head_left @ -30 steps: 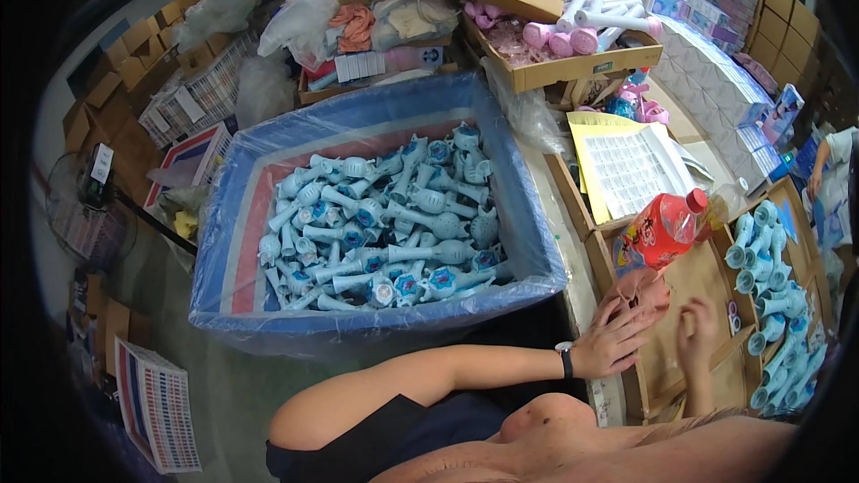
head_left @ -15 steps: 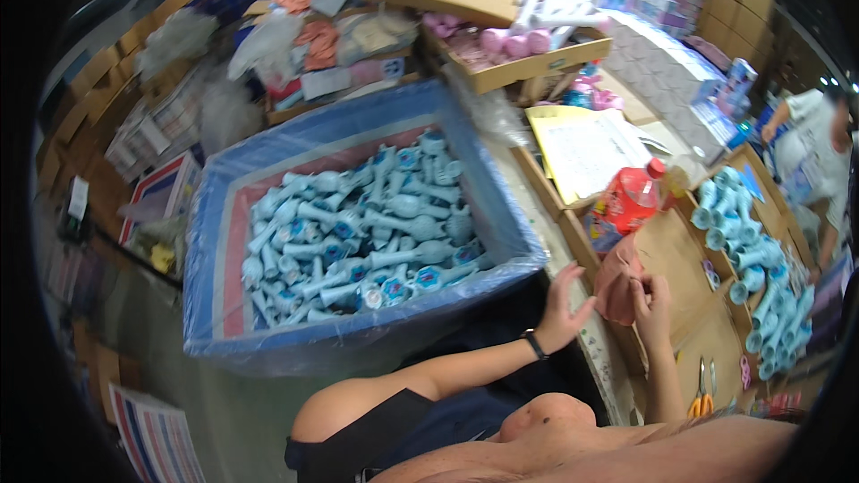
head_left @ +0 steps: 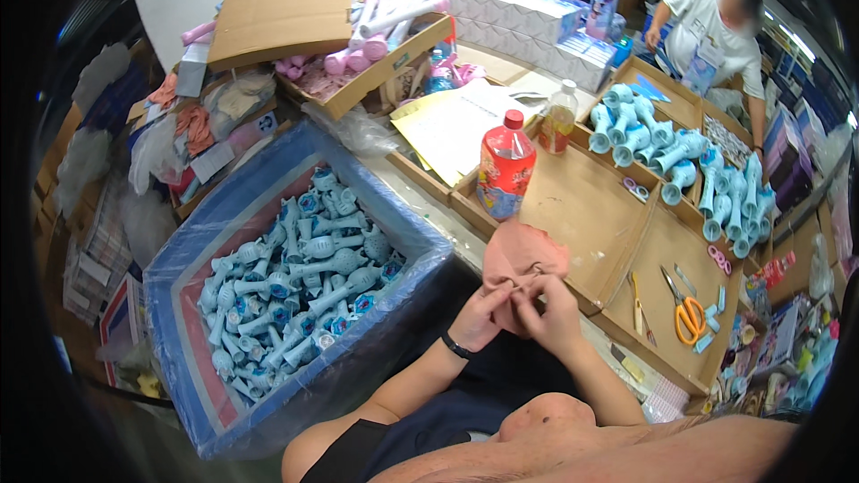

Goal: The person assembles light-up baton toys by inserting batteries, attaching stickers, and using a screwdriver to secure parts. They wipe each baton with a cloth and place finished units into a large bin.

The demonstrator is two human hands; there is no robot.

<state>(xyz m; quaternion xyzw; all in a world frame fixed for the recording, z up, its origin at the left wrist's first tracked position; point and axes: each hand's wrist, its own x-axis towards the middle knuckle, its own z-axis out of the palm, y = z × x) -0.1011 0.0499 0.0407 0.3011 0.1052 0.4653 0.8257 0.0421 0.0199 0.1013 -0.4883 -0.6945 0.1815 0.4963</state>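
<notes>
Your left grip (head_left: 477,319) and right grip (head_left: 553,315) pinched the pink cloth (head_left: 526,250) (mid-handling, apparently); continuing likely called for steadiness.

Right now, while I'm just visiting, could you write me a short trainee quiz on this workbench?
1. True or false: only the right hand touches the pink cloth.
2. Where do the orange-handled scissors lie?
A) in a cardboard tray
B) in the blue bin
C) on the yellow paper
3. What stands just beyond the pink cloth?

Key:
1. False; the left hand pinches it too.
2. A
3. A red-capped plastic bottle.
</notes>
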